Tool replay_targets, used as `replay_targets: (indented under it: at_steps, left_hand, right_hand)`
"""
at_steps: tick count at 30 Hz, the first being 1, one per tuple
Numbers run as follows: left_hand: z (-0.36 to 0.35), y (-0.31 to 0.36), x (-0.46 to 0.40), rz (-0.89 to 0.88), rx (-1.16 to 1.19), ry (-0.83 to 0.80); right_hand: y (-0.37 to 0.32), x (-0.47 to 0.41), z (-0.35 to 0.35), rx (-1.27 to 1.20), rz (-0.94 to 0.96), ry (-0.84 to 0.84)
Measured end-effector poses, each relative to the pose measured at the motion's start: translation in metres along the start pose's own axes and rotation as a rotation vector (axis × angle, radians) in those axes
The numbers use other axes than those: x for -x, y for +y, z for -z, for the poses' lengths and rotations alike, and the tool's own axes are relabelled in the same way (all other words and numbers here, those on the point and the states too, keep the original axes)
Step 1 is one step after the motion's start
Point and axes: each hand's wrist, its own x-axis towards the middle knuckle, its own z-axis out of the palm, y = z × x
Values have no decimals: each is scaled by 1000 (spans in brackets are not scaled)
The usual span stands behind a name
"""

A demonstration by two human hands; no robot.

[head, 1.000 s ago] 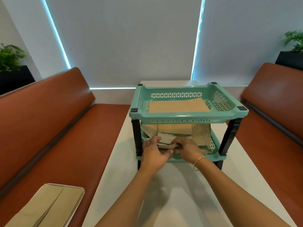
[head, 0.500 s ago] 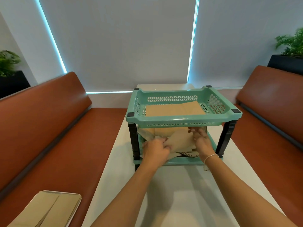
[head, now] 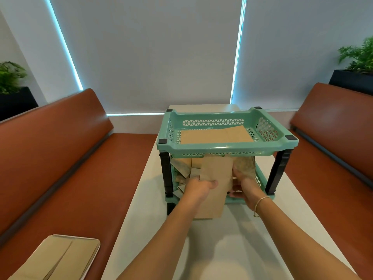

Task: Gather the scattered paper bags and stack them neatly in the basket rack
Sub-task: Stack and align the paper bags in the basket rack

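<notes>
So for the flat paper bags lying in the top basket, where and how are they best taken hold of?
Probably by the near edge of the flat bags, from above over the top basket front rim. They lie flat on the floor with walls all round, so fingers would need to slide under that edge and pinch with the thumb on top.

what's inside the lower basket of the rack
A jumble of paper bags fills the lower basket. The left hand grips one bag part-way out. The basket floor is covered.
</notes>
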Motion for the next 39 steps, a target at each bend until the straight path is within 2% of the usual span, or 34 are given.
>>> replay_targets:
  at_steps: [7,13,19,23,25,27,33,37,39]
  left_hand:
    - [-17,-10,11,0,65,-92]
    - [-22,-18,10,19,52,-33]
    - [-12,-21,8,14,-25,1]
    - [-6,-29,13,49,-140,-68]
    - [-3,-34,16,70,-146,-103]
    - [0,-38,18,74,-108,-99]
    - [2,-46,26,70,71,-48]
    - [5,-52,33,104,52,-90]
    - [8,-52,34,124,49,-86]
  right_hand:
    - [4,4,12,-196,13,3]
    - [2,5,3,-80,-9,55]
    - [-3,6,-18,-204,-44,59]
    - [4,9,-21,-50,46,-54]
    - [5,15,-20,115,108,-80]
    - [5,20,-21,272,130,-76]
    - [15,28,-32,379,63,-57]
    - [21,29,-31,204,44,-42]
    - [24,25,-31,119,55,33]
